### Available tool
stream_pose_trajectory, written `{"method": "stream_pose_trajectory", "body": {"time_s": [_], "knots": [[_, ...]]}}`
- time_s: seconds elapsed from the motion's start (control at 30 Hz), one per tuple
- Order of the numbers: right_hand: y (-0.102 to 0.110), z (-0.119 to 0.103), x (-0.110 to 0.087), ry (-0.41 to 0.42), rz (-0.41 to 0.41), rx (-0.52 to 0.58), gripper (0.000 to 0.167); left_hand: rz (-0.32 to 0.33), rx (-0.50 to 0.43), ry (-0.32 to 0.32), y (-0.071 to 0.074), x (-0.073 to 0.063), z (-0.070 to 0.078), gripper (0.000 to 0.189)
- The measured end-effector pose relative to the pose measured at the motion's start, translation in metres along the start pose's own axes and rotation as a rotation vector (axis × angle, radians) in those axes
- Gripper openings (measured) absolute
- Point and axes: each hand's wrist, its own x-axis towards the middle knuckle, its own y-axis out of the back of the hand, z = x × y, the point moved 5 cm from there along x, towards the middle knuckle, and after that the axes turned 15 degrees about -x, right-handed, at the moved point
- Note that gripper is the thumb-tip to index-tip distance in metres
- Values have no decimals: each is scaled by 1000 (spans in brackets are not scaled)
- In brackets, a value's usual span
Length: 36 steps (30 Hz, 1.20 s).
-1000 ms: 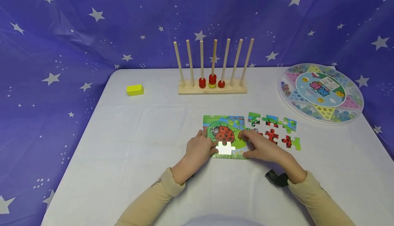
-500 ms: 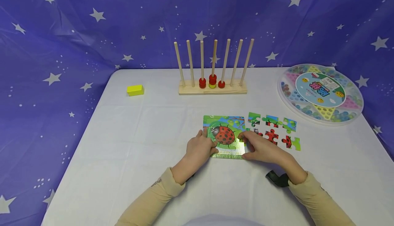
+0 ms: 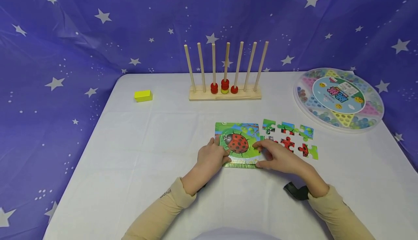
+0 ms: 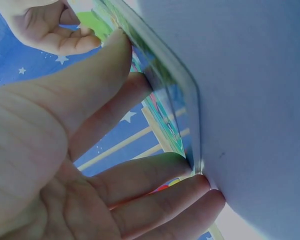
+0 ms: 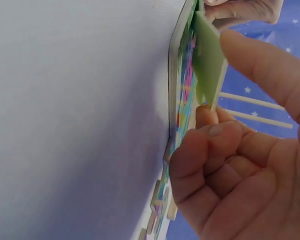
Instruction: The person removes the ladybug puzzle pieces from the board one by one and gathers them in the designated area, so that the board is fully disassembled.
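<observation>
The starry cloth (image 4: 10, 61) reads "NLY"; lettering on sleeve (image 3: 160, 210) and round box (image 3: 339, 100) is illegible.

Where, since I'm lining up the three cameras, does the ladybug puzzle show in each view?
Head: puzzle, below and right of centre, between left hand and right hand.
Left wrist: puzzle, upper middle, nearly edge-on.
Right wrist: puzzle, upper half, right of centre, nearly edge-on.
Shared landmark: wooden pegs.

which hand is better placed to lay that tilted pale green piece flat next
Probably the right hand: it pinches the tilted piece at the right side of the ladybug puzzle. The left hand touches the opposite side.
</observation>
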Motion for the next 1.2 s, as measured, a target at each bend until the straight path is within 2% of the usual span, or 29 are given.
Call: {"method": "stream_pose_trajectory", "body": {"time_s": [0.23, 0.4, 0.57, 0.73, 1.03, 1.2], "knots": [[9, 5, -6, -1, 51, 4, 54, 28, 7, -22, 0, 0, 0, 36], [15, 14, -16, -23, 79, 59, 55, 30, 11, -22, 0, 0, -1, 36], [9, 14, -15, -1, 58, 96, 53, 26, 0, -12, -1, 2, -3, 34], [2, 9, -9, 25, 55, 84, 52, 19, 2, 13, -5, 5, -3, 30], [2, 7, -4, 10, 50, 82, 49, 18, 81, 60, -7, 9, 6, 33], [3, 6, -5, 22, 57, 72, 49, 76, 145, 31, -6, 10, 11, 39]]}}
